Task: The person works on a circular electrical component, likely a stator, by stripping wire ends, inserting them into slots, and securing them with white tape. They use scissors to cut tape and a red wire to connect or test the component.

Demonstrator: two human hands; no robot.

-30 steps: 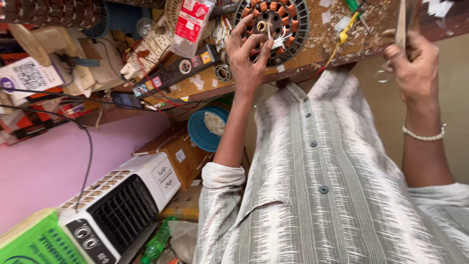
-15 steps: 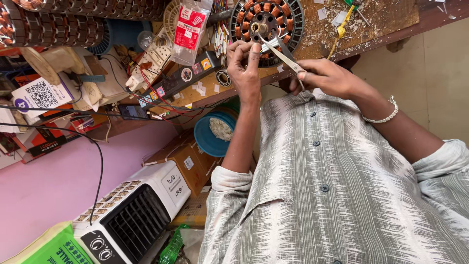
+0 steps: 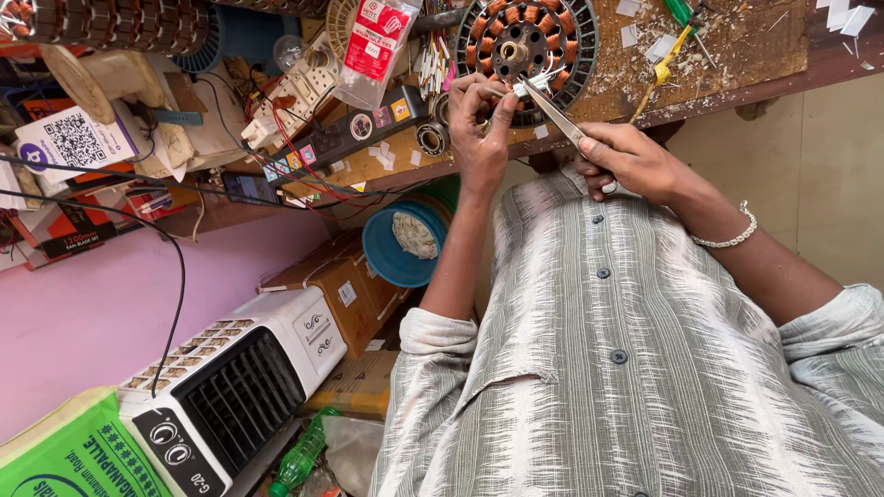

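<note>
I see my right hand [image 3: 631,164] closed around a flat metal blade [image 3: 552,109], its tip at the motor stator [image 3: 527,41] on the wooden bench [image 3: 727,46]. My left hand [image 3: 481,120] pinches the stator's white wires. A red-and-white packet [image 3: 373,41] hangs beside it; a square white code placard [image 3: 74,143] stands far left.

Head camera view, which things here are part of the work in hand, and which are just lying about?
In use:
- left hand on the white wires
- round copper-wound stator
- right hand holding slim metal scissors

Lying about:
- white air cooler
- blue bowl
- green bottle
- cardboard box
- yellow-handled screwdriver
</note>
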